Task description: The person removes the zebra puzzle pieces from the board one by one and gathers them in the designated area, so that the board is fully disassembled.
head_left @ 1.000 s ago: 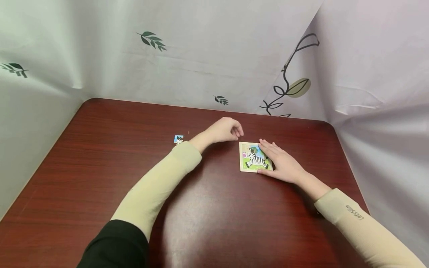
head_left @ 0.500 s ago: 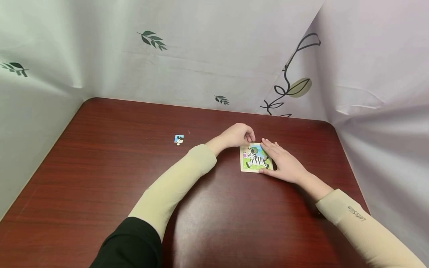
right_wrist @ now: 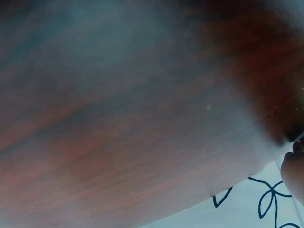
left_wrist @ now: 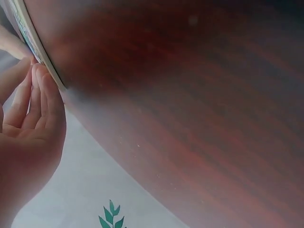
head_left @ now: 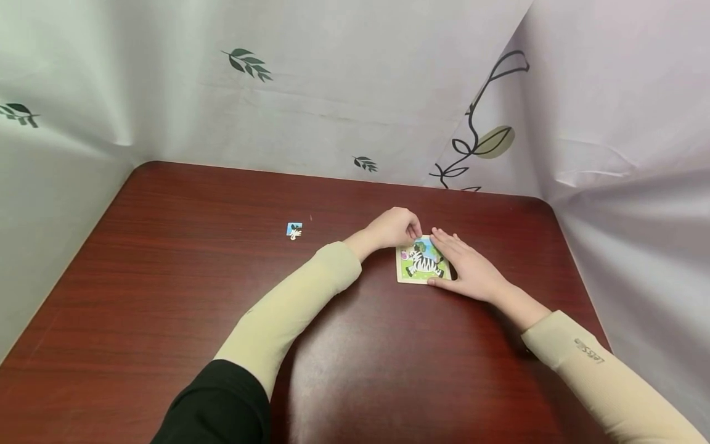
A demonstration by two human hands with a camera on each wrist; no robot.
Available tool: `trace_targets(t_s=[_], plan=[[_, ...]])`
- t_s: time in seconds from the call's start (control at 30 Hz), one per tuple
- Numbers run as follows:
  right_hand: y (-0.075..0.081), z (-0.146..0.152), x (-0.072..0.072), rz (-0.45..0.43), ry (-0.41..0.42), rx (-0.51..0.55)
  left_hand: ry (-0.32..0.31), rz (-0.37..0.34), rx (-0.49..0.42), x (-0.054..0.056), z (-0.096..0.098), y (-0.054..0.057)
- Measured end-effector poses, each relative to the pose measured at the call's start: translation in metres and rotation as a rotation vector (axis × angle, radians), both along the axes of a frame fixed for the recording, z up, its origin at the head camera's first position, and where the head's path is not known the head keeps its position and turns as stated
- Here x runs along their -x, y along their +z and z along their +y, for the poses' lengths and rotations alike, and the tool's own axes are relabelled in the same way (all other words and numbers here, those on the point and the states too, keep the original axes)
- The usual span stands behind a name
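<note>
A square zebra jigsaw board [head_left: 424, 265] with a pale wooden frame lies flat on the table. My right hand [head_left: 468, 271] rests on its right side, fingers straight along the top corner and thumb at the lower edge. Over the board's top-left corner my left hand [head_left: 394, 227] bends its fingers down. In the left wrist view the left hand's [left_wrist: 35, 137] thumb and fingertips come together at the board's edge [left_wrist: 47, 52]; whether a piece is between them is hidden. A loose jigsaw piece [head_left: 294, 230] with a zebra's head lies farther left.
The dark red wooden table [head_left: 194, 265] has rounded far corners. A pale curtain [head_left: 310, 86] with leaf prints hangs along its back and sides. The right wrist view shows mostly tabletop [right_wrist: 118, 118], with a bit of my right hand [right_wrist: 293, 175] at the edge.
My left hand has moved right and slightly down, from beside the board onto its top-left corner. The loose piece is now uncovered by the arm. My right hand has stayed in place.
</note>
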State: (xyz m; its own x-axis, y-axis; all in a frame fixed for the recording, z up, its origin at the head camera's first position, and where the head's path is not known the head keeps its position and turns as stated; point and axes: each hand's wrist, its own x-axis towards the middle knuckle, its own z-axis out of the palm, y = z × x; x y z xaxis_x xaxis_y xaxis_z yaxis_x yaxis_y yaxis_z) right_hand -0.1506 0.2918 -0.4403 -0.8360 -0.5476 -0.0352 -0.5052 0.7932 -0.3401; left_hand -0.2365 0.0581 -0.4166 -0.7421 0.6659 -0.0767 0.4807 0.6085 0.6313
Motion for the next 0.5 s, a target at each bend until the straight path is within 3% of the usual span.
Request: trace_targets(t_s=[0.5], plan=[[0.0001, -0.0012, 0.0017, -0.019, -0.006, -0.001, 0.055, 0.007, 0.038, -0.0035, -0.0006, -0.0008]])
